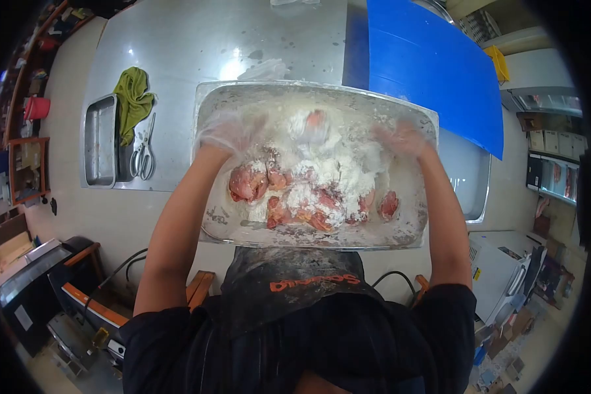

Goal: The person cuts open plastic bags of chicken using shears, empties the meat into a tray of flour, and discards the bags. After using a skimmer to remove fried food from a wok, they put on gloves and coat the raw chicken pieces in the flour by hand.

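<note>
A large metal tub (315, 238) holds raw meat pieces (248, 182) and white flour (318, 172) strewn over and around them. Inside its left side is my left hand (233, 133), in a clear plastic glove, smeared by motion. On the right side my right hand (404, 138), also blurred, hovers over the flour near the tub's wall. One floury piece of meat (315, 119) lies, or moves, between the hands at the far side; it too is blurred. Whether either hand holds anything cannot be made out.
Left of the tub, scissors (142, 154), a green cloth (132, 98) and a small metal tray (100, 141) lie on the steel table (171, 52). A blue board (433, 72) covers the back right, over a sink (473, 180). Crumpled clear plastic (267, 69) lies behind the tub.
</note>
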The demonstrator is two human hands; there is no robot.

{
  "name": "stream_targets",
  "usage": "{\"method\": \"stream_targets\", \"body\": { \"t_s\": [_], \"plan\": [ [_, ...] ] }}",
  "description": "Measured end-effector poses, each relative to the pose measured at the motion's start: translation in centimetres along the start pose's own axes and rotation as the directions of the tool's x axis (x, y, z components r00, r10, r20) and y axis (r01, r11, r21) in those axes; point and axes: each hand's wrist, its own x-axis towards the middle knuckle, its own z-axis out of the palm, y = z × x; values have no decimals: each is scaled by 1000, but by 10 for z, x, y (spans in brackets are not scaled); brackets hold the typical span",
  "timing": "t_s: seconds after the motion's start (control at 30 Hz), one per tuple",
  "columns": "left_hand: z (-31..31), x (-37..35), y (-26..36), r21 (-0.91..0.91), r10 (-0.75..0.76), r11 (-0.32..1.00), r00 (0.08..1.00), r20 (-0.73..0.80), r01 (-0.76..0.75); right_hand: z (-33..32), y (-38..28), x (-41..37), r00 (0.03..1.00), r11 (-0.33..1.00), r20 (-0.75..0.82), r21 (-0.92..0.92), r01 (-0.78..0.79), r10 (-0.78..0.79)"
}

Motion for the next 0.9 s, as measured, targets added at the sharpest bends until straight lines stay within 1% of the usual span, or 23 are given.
{"method": "stream_targets", "body": {
  "t_s": [0.03,0.07,0.1,0.13,0.17,0.2,0.27,0.3,0.33,0.37,0.4,0.47,0.5,0.53,0.57,0.6,0.63,0.67,0.7,0.73,0.77,0.87,0.9],
  "plan": [
    [18,18,-11,119,-25,993,988,155,6,3,-22,-2,973,971,118,112,-211,197],
    [55,52,-28,233,-70,972,952,299,-2,13,-25,-1,961,934,144,242,-264,235],
    [75,64,-35,112,-43,994,919,392,-1,22,-27,0,947,876,169,365,-316,271],
    [94,76,-43,-9,-17,1000,877,480,24,56,8,26,980,833,72,517,-197,187],
    [109,68,-47,-359,108,929,868,484,85,79,29,41,993,763,-35,643,-65,114],
    [123,58,-51,-659,225,738,868,443,145,92,26,40,996,709,-5,703,-57,85],
    [140,46,-39,-781,268,619,912,310,84,103,4,42,1000,599,25,800,-25,7],
    [145,46,-30,-828,283,559,929,238,42,103,-13,38,1000,596,12,803,-21,20],
    [157,56,-21,-917,320,391,921,221,84,104,-30,29,999,587,0,810,-22,38],
    [177,68,-13,-968,354,209,912,206,137,106,-38,24,998,574,-2,818,-32,59],
    [183,70,-9,-980,384,21,904,190,197,113,-33,30,999,505,-30,862,40,-27],
    [178,68,-19,-928,531,-123,814,237,350,127,-15,45,976,347,-107,923,168,-188],
    [169,58,-23,-880,601,-192,761,245,435,126,-12,46,965,477,-106,853,214,-242],
    [160,49,-25,-898,616,-164,753,230,409,122,-9,50,950,594,-99,760,263,-295],
    [147,38,-26,-914,630,-138,746,216,381,119,-12,44,926,522,-79,807,276,-368],
    [125,21,-22,-971,597,-11,781,184,237,116,-14,39,897,448,-59,850,275,-439],
    [112,15,-21,-988,571,126,809,143,85,104,-28,19,849,164,-77,968,189,-523],
    [128,37,-29,-984,648,112,740,179,139,93,-41,0,825,97,-128,972,216,-551],
    [113,21,-21,-983,630,171,775,57,-66,82,-55,-19,798,29,-179,971,238,-576],
    [82,-9,-4,-935,620,232,781,-70,-268,72,-70,-35,788,188,-233,897,401,-569],
    [61,-33,10,-843,620,289,760,-196,-453,69,-78,-43,772,341,-284,773,535,-568],
    [46,-57,34,-798,532,401,823,-197,-450,71,-81,-48,619,269,-471,616,741,-628],
    [43,-63,34,-764,558,399,795,-237,-507,70,-82,-55,672,237,-475,687,687,-569]
  ]
}}
